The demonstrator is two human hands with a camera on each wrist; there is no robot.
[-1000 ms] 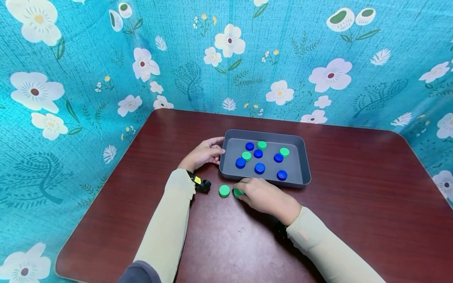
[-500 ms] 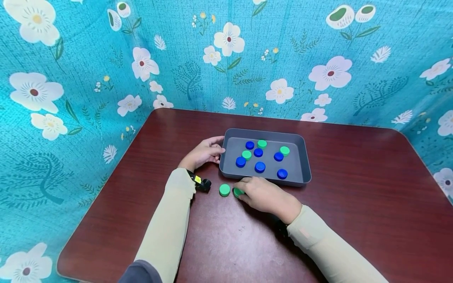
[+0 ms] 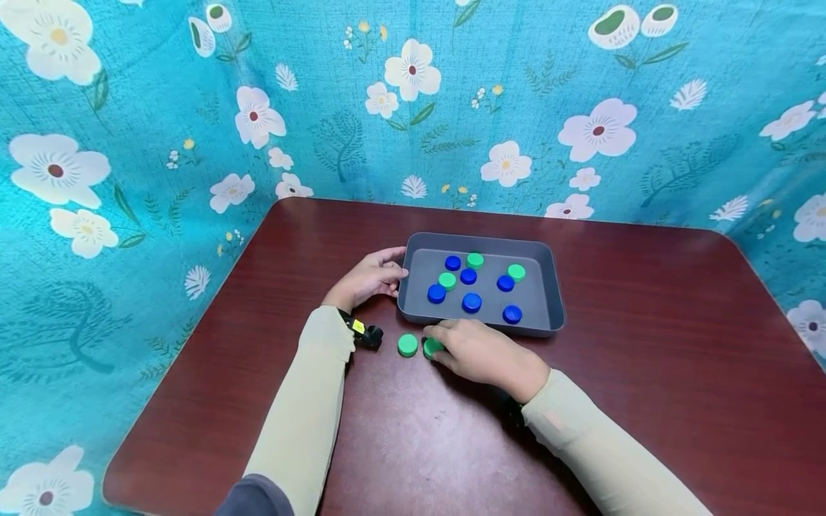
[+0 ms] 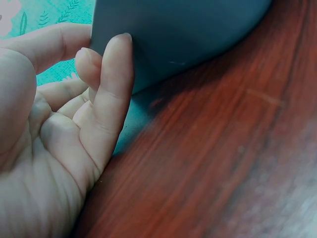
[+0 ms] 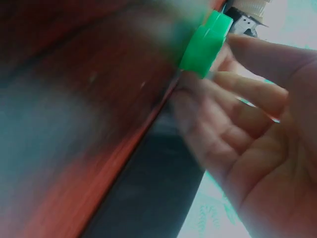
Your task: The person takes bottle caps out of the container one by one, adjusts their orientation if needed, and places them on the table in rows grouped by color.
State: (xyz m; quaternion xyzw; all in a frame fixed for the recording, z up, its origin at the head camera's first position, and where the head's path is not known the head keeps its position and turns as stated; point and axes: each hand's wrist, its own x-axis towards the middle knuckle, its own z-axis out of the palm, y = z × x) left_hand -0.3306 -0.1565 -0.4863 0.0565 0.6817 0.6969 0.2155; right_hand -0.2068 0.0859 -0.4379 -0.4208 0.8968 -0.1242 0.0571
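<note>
No shift over last second; work looks paused. Right hand: fingers pinching round green plastic cap just outside rectangular dark-grey tray, near side. Left hand: fingers gripping tray's left end.

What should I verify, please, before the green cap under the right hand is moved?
1. Left grip steadies the tray: ok, thumb and fingers hold its left end.
2. Right grip has the green cap: ok, thumb and fingers are around it; firmness cannot be judged.
3. Cap lifted off the table: cannot tell.
4. Space in the tray: ok, bare floor shows at its right end, beyond the blue caps and other green ones.
5. No loose cap outside the tray: not ok, a second green cap lies on the table.
</note>
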